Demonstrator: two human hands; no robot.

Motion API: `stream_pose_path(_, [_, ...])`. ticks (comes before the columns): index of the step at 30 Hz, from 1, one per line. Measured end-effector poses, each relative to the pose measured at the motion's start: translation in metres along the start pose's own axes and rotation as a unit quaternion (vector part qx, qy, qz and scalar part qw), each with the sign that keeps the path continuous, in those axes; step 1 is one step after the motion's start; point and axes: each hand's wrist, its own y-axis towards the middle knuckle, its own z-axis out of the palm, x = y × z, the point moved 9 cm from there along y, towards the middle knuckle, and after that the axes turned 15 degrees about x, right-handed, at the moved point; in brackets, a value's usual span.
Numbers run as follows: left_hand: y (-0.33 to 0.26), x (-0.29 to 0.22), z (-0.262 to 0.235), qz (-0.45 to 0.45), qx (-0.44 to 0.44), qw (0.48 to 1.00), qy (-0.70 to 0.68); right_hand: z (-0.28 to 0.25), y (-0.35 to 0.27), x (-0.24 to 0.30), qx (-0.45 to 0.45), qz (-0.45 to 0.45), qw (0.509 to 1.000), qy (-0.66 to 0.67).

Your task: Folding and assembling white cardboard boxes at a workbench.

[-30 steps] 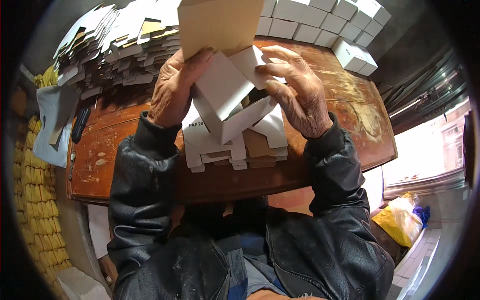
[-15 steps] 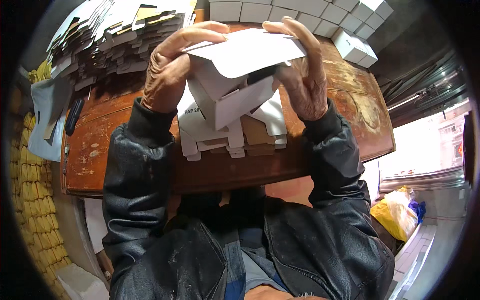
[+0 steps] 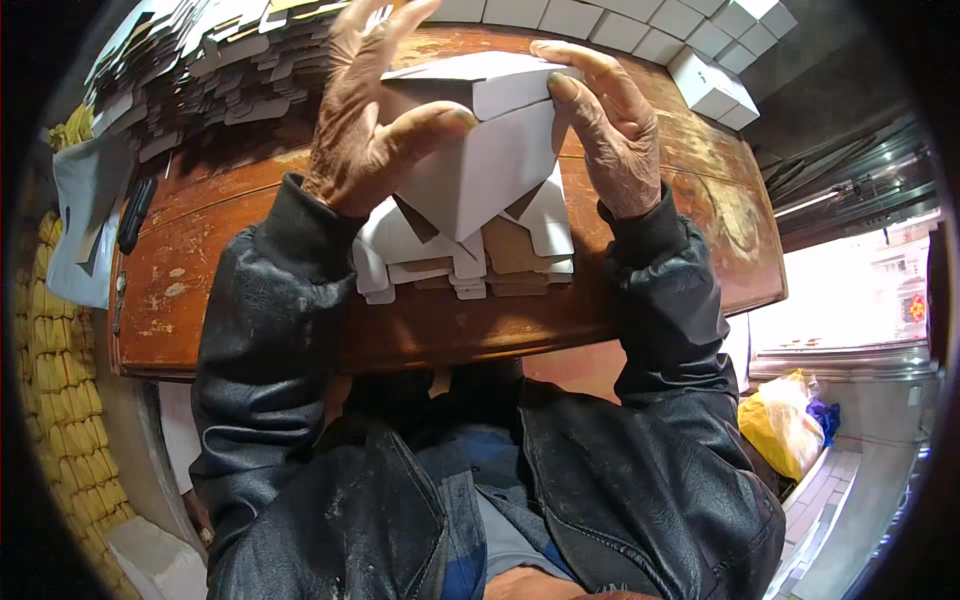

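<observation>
A partly folded white cardboard box (image 3: 510, 155) stands tilted at the middle of the table, one corner pointing down toward me. My right hand (image 3: 618, 125) grips its upper right corner, thumb on the near side and fingers over the top flap. On the other side my left hand (image 3: 350, 140) is open, its fingers spread upward and its thumb lying across the box's near upper edge. Below the box lies a small stack of flat white and brown carton blanks (image 3: 515, 250), partly covered by it.
A large pile of flat carton blanks (image 3: 230, 85) fills the back left of the wooden table (image 3: 700, 215). Rows of finished white boxes (image 3: 570, 20) line the back, with another white box (image 3: 705, 85) at the right. A black-handled tool (image 3: 135, 215) lies at the left edge.
The top flap has folded down over the box, which now looks closed along its near upper edge. My left hand has let go of the flap and spread its fingers; the right still grips.
</observation>
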Motion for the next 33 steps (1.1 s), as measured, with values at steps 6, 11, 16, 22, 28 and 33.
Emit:
stream_pose_path(6, [0.0,-0.025,-0.009,0.053,-0.007,0.999,0.0,-0.006,-0.003,-0.012,-0.011,0.042,0.999,0.013])
stream_pose_path(11, [0.005,-0.051,-0.006,0.088,-0.028,0.995,0.022,-0.01,-0.003,-0.011,-0.028,0.029,0.999,-0.009])
stream_pose_path(16, [0.004,-0.042,-0.004,0.062,-0.025,0.997,-0.028,-0.013,-0.001,-0.007,-0.029,-0.007,0.998,-0.054])
stream_pose_path(22, [0.002,-0.031,0.0,0.036,-0.011,0.985,-0.165,-0.008,-0.003,-0.003,-0.032,0.0,0.999,-0.037])
stream_pose_path(28, [0.0,-0.023,0.0,0.0,-0.027,0.968,-0.248,-0.001,0.0,-0.006,0.006,-0.029,0.998,-0.05])
stream_pose_path(33, [0.005,-0.036,0.005,0.04,0.007,0.995,-0.089,0.001,-0.001,-0.001,0.033,-0.006,0.99,-0.139])
